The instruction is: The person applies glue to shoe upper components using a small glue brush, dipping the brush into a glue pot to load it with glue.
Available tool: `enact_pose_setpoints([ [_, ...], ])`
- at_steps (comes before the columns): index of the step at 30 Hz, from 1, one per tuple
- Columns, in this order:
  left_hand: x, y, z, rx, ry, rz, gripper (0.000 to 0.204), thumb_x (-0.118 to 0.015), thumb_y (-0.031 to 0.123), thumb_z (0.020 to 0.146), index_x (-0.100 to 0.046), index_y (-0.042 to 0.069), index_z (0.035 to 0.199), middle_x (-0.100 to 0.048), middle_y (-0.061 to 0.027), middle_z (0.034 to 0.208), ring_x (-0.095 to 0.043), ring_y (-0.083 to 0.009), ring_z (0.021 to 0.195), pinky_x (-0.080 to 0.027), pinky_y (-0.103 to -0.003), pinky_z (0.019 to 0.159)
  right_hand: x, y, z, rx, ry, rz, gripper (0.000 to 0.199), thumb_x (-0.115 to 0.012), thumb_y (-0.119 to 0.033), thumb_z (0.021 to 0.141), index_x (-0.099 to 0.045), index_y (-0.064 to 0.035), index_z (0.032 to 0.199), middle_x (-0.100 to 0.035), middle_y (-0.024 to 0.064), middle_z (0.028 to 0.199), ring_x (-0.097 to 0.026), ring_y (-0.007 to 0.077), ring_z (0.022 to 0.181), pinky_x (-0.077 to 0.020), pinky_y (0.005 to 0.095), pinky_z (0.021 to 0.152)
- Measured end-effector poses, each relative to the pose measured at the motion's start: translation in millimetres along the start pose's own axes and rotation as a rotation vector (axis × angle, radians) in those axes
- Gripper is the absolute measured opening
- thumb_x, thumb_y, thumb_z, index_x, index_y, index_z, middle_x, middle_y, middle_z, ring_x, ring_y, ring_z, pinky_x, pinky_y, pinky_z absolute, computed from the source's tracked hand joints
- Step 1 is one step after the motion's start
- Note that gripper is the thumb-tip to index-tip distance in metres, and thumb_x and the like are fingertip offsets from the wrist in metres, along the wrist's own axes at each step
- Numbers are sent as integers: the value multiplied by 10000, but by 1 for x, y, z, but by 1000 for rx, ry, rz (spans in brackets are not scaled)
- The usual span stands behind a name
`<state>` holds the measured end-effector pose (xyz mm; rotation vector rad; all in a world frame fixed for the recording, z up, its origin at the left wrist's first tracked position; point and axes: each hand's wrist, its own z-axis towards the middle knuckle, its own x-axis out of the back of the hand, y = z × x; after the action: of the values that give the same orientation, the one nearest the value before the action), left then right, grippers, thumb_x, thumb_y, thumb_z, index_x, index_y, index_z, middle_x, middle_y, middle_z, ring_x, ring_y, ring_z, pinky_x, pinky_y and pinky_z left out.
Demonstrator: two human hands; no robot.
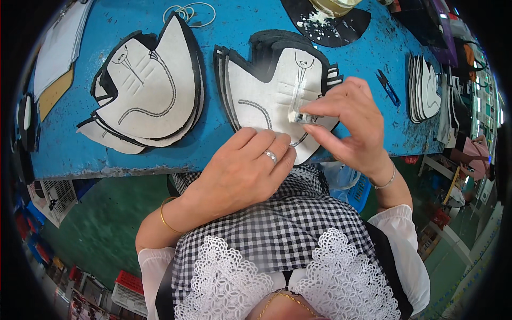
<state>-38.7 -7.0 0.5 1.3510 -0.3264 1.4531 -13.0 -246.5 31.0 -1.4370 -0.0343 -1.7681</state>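
Observation:
A stack of white, black-edged shoe upper pieces [244, 92] lies in front of me on the blue table, the top one marked with stitching and drawn lines. My left hand [248, 162] presses its curled fingers onto the near edge of the top piece; the thumb is hidden. Between thumb and forefinger, my right hand [349, 120] pinches a small greyish tool with a cream-coloured tip [302, 117]. That tip touches the top piece, near a shiny strip on its surface. To the left sits a second stack of similar uppers [154, 88].
On the blue table [208, 154], blue-handled thread snips [388, 88] lie to the right, beside another stack of uppers [425, 88]. A black sheet with white paste [341, 34] and a container [336, 5] stand at the back. White cord [205, 22] and papers [58, 48] lie left.

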Motion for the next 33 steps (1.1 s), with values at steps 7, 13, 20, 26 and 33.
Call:
enact_pose_setpoints([
  [7, 9, 5, 1, -63, 221, 70, 312, -687, 125, 710, -722, 99, 1018, -620, -6, 883, -600, -164, 761, -456, -337, 753, 15, 22, -9, -425, 400, 466, 196, -762, -61, 877, -699, -23, 1058, -740, 68, 1016, -655, 131, 957, -511, 283, 871],
  [13, 60, -17, -53, 230, 387, 349, 318, -797, 116, 654, -737, 174, 961, -562, 18, 796, -587, -193, 748, -424, -379, 784, 11, 29, -20, -474, 389, 528, 180, -730, -42, 907, -692, -14, 1080, -736, 61, 1029, -653, 121, 943, -514, 266, 861],
  [20, 29, -18, -28, 197, 104, -85, 457, -834, 141, 676, -709, 152, 1116, -665, -24, 1155, -619, -238, 1036, -460, -410, 891, -8, 10, -8, -365, 87, 278, 186, -806, -93, 806, -737, -72, 977, -702, 25, 875, -628, 157, 782, -480, 282, 769],
  [26, -11, -6, -12, 81, 68, -135, 452, -834, 221, 683, -715, 99, 1102, -659, -12, 1152, -616, -224, 1037, -477, -404, 877, -24, 22, 7, -267, 117, 64, 225, -841, -161, 774, -736, -87, 959, -671, 20, 809, -605, 181, 731, -442, 327, 750],
  [33, -10, -5, -6, 44, 110, -116, 360, -786, 165, 696, -721, 55, 1033, -668, -38, 1076, -637, -218, 968, -510, -383, 807, -17, 17, 5, -75, 159, -99, 208, -845, -148, 760, -726, -98, 924, -694, -3, 841, -622, 195, 760, -445, 361, 792],
])
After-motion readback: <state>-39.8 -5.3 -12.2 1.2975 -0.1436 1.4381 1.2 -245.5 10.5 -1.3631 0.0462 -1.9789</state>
